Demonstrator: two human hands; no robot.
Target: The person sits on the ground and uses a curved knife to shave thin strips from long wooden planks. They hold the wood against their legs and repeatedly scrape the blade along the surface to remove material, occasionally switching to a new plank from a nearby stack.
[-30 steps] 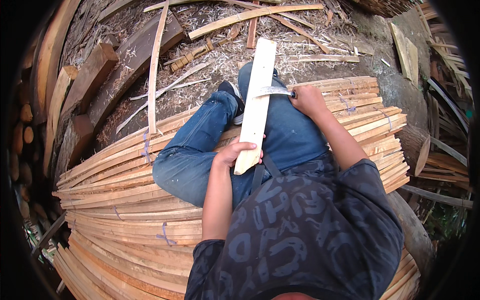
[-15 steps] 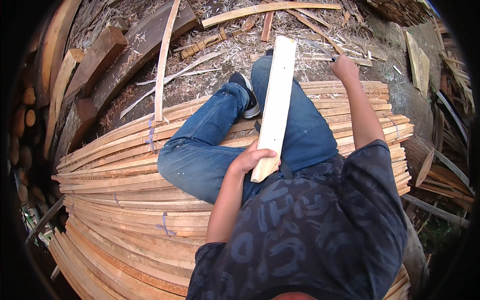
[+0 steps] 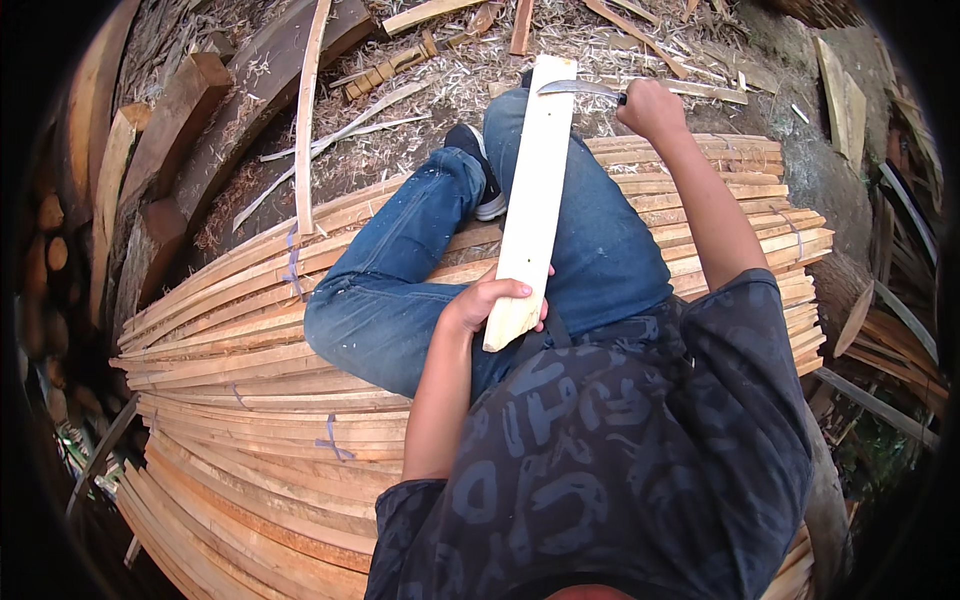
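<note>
Seemingly for steadiness, the left hand [image 3: 495, 303] pinches the wooden plank [image 3: 537, 190] low, over the jeans [image 3: 615, 235]; toward upper right, the right hand [image 3: 653, 108] clasps the curved knife [image 3: 585, 88].

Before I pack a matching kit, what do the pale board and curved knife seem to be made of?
Pale board: wood, seemingly bare, from its light, matt face and small dark spots. Curved knife: blade probably steel, unpainted, judging by its thin, grey, slightly shiny look; handle dark, material unclear.
</note>
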